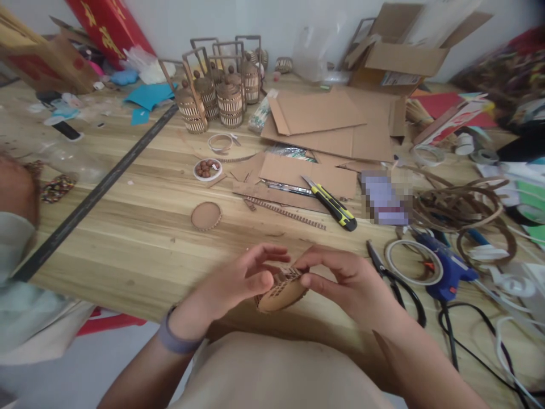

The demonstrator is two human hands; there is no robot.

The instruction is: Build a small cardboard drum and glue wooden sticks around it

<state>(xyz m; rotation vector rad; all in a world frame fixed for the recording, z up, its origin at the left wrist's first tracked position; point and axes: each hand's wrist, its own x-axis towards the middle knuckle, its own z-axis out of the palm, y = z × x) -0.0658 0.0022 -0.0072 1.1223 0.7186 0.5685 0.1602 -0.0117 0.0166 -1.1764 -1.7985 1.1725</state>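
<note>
Close to my body, at the table's front edge, a round cardboard disc (pixel 284 297) is tilted up, with a ridged corrugated cardboard strip (pixel 284 276) along its rim. My right hand (pixel 336 275) pinches the strip and rim at the disc's right side between thumb and fingers. My left hand (pixel 238 278) is at the other side, its fingers spread apart from the thumb. The left thumb lies by the strip; whether it touches is hard to tell. Farther forward, another round cardboard piece (pixel 206 216) with a ridged rim lies flat.
A yellow-black utility knife (pixel 330 203) rests by cardboard sheets (pixel 313 173). On the right are scissors (pixel 395 284), a tape roll (pixel 414 262) and a blue glue gun (pixel 445 264) with cables. Several lantern-like items (pixel 230 102) stand behind. At left is another person's arm (pixel 17 199).
</note>
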